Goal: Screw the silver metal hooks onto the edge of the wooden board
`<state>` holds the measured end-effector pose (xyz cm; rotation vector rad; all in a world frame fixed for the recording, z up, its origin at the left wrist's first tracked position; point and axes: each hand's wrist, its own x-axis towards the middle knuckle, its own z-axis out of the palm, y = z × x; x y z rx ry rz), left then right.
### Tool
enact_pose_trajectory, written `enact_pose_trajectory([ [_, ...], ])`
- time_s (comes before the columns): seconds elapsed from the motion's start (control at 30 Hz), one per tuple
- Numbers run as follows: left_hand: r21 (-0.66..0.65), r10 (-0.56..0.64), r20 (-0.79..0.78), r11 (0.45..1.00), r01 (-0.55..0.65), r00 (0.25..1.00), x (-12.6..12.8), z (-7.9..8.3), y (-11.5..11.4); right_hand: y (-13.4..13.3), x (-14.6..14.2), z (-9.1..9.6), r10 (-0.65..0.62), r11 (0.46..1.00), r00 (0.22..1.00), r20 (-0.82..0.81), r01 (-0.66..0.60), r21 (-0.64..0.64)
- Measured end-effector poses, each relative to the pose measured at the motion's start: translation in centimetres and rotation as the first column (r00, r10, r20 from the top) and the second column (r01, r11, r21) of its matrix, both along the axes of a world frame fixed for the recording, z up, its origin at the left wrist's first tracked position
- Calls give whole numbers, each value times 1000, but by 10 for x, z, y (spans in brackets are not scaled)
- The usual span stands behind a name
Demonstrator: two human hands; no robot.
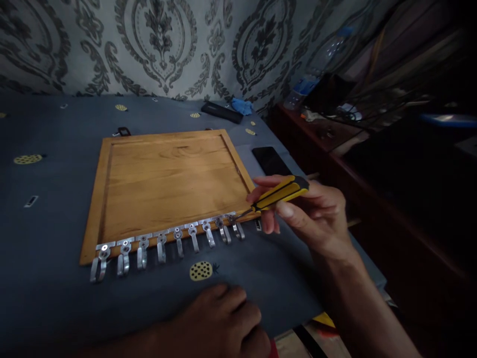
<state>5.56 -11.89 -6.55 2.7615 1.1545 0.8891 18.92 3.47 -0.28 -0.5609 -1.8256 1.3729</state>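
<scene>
Wooden board (167, 184) lies flat on the blue-clothed surface (48, 278), its long side running left to right in front of the person. It is honey-coloured with a raised frame. Along its near edge runs a row of metal hooks (179, 241), each held by a screw and hanging over onto the cloth.

The right hand (316, 214) is the nearer one to the work, at the board's near right corner. Its fingers (266, 221) are closed around a screwdriver (283, 191) with a yellow-and-black handle. The tool's long axis slopes down and to the left from the hand, and its thin tip sits at the rightmost hook (238, 229), at or touching the hook's plate.

The left hand (227, 318) rests on the cloth, well apart from the board's near edge, with its fingers curled shut on nothing that shows. A dark phone (270, 160) lies just beyond the board's right side.
</scene>
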Motion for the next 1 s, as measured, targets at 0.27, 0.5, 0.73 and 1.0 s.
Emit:
enact_pose_trajectory([
  [0.27, -4, -23, -38, 1000, 23, 999, 0, -2, -1, -2, -7, -5, -76, 987, 994, -76, 85, 136],
  [0.5, -31, -38, -61, 999, 36, 997, -1, 0, -1, -5, -9, -7, -252, 950, 946, -205, 282, 134],
  [0.73, -25, -30, -57, 999, 29, 998, -1, -1, 0, 0, -7, -10, -304, 933, 931, -202, 334, 137],
  [1.0, -25, -22, -38, 999, 21, 999, -2, 1, -1, -3, -10, -9, -278, 946, 949, -150, 298, 128],
])
